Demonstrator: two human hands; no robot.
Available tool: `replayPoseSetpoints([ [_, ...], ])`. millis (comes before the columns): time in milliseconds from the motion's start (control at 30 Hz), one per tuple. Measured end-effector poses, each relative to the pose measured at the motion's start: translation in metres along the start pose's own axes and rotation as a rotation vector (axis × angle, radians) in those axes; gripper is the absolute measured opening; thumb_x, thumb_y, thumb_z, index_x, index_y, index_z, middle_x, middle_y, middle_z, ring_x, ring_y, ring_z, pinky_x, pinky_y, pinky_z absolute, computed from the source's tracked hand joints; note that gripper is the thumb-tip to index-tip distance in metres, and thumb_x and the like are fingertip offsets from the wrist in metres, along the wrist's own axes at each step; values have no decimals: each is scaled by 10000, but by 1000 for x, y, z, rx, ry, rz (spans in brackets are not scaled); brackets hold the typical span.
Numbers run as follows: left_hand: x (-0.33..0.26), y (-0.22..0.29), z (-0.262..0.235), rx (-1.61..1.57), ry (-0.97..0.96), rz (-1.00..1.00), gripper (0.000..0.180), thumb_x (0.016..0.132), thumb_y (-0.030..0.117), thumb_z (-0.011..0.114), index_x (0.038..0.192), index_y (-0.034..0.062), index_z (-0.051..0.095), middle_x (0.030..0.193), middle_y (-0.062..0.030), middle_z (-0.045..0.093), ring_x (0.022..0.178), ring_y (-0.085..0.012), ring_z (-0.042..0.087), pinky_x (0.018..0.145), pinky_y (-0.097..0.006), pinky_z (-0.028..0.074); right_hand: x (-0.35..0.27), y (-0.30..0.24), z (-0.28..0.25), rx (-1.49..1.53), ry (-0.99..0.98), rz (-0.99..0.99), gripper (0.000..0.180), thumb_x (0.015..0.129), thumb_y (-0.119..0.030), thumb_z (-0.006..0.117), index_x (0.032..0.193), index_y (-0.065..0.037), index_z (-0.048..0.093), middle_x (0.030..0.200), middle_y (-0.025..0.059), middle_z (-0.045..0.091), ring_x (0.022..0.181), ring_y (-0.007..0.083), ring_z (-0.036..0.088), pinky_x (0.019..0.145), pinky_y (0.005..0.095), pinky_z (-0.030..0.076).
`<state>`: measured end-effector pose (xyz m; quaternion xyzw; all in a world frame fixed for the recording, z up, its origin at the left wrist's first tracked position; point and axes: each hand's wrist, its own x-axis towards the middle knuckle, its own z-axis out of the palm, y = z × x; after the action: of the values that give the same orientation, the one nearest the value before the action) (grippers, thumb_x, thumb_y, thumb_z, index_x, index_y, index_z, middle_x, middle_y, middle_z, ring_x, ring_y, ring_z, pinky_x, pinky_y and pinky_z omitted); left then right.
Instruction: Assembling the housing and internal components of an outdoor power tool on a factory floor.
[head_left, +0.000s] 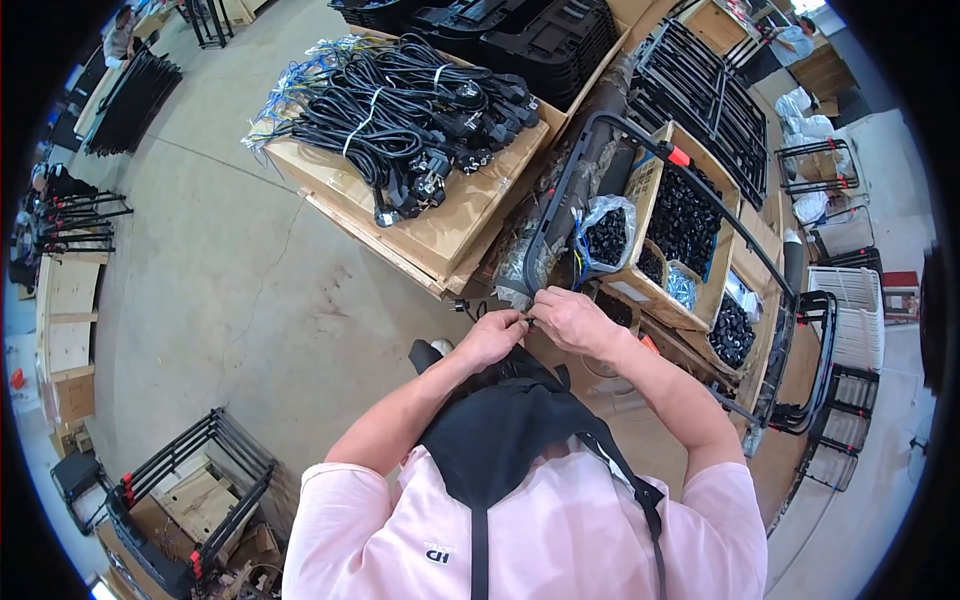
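Workshop concrete floor (230, 290), wooden bench (440, 235). Left hand (490, 337) and right hand (572, 320): fingertips meeting, pinched closed on small dark part (529, 321) between them. Beyond fingers: curved black tube frame (560, 190), bagged black fittings (607, 235), bundled power cords (410, 110).

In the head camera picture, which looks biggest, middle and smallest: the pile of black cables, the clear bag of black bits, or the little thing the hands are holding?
1. Pile of black cables, biggest by far.
2. Clear bag of black bits.
3. Small dark part pinched between the left hand and right hand, tiniest.
The cables lie farther away, so they really are bigger.
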<state>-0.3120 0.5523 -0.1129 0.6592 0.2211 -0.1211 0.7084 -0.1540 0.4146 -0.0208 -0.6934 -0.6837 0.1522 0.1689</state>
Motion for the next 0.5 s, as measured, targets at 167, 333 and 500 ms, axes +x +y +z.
replayPoseSetpoints([
  [167,6,-7,4,-110,-15,-41,220,1064,204,607,1084,29,737,858,19,649,798,-84,532,722,-286,458,0,2,8,-50,7,1,75,896,-89,656,904,-22,623,953,131,599,934,318,638,819,422,553],
  [333,8,-2,-1,-149,-25,-113,258,1021,247,646,1017,14,758,818,-30,682,772,-117,577,714,-315,480,-6,-1,9,-25,-57,127,96,893,-98,637,944,-17,642,999,137,620,985,335,663,844,435,568],
  [500,11,1,4,-87,7,-136,239,997,234,646,992,34,779,736,31,634,660,-60,503,606,-268,415,-21,-6,35,-16,35,241,125,896,-102,618,977,-14,655,1035,143,629,1017,343,667,863,437,579],
])
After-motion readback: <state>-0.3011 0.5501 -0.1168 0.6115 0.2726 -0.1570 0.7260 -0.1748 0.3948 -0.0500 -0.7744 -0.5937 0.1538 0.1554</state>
